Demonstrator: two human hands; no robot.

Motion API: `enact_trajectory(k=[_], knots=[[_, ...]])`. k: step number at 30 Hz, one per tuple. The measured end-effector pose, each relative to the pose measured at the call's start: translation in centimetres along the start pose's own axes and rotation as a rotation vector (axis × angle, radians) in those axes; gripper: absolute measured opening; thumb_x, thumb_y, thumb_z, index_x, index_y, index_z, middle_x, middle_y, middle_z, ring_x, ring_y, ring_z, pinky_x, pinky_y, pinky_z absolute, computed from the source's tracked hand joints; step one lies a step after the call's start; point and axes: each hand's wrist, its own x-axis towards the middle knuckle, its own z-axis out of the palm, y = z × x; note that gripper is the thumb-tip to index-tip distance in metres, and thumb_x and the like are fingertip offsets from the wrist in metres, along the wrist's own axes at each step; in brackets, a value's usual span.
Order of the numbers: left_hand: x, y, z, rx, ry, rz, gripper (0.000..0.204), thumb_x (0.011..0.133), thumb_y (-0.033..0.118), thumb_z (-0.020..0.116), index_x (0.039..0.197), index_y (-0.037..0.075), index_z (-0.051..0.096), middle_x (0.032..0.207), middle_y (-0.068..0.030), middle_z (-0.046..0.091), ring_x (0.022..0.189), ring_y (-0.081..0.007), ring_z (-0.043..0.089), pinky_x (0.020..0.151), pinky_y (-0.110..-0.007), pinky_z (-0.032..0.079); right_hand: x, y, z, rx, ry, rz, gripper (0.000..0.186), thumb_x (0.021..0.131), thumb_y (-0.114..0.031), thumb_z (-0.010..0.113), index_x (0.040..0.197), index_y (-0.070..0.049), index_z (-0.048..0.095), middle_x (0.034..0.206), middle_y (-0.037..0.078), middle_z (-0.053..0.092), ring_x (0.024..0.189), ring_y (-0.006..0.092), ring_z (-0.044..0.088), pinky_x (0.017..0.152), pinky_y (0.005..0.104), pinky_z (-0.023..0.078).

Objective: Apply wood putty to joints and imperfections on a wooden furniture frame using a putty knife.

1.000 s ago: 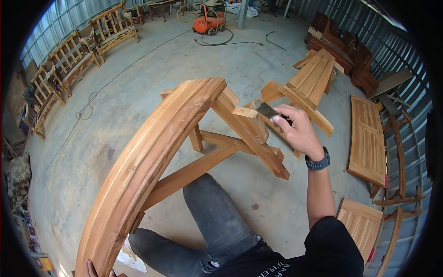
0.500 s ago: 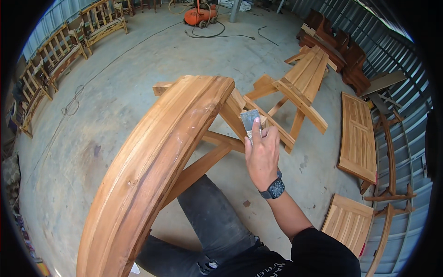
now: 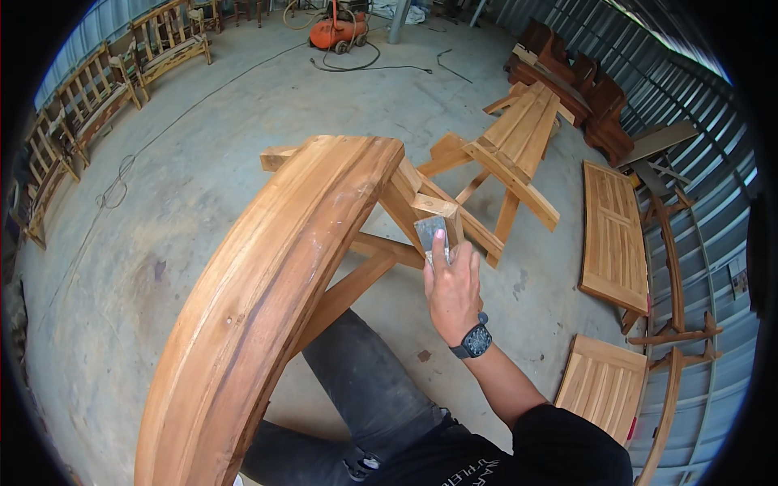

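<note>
Seemingly, sandpaper (image 3: 431, 235) was pinched flat under the right hand (image 3: 452, 293) at one o'clock of the curved wooden rail (image 3: 275, 275); slipping could scrape knuckles; the left hand was unseen.

Sandpaper (image 3: 429, 235) sits just right of centre in the frame, a small grey sheet, pressed flat under the fingers of the right hand (image 3: 454, 293) against the end of a short wooden block (image 3: 438, 212). The sheet stands nearly upright, its top edge just below the block's upper face. That block belongs to a curved wooden frame (image 3: 275, 292), warm honey-brown with streaked grain, whose broad arched rail sweeps from the lower left of the frame up to the centre. Slanted braces (image 3: 356, 287) run beneath the arch, meeting the block's leg at centre. The wood looks bare and matte.
</note>
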Motion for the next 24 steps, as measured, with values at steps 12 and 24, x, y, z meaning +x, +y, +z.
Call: enact_trajectory(k=[12,24], knots=[[-1.0,-0.2,0.6,-0.020,0.018,-0.037,0.074,0.096,0.068,0.047,0.101,0.002,0.080,0.092,-0.0118,0.078,0.077,-0.0272,0.075,0.069,-0.036,0.059,4.3,2.0,-9.1,0.356,-0.022,0.081,0.051,0.095,-0.002,0.058,0.145,0.003,0.049,0.080,0.018,0.069,0.065,0.0285,0.067,0.067,0.0374,0.054],[-1.4,-0.4,0.9,-0.036,0.019,-0.063,0.069,0.093,0.065,0.055,0.104,0.001,0.079,0.092,-0.0133,0.078,0.077,-0.0293,0.075,0.071,-0.037,0.060,6.2,2.2,-9.8,0.674,-0.323,0.383,0.052,0.098,-0.001,0.052,0.147,0.012,0.042,0.077,0.013,0.069,0.062,0.0138,0.067,0.056,0.0286,0.054]])
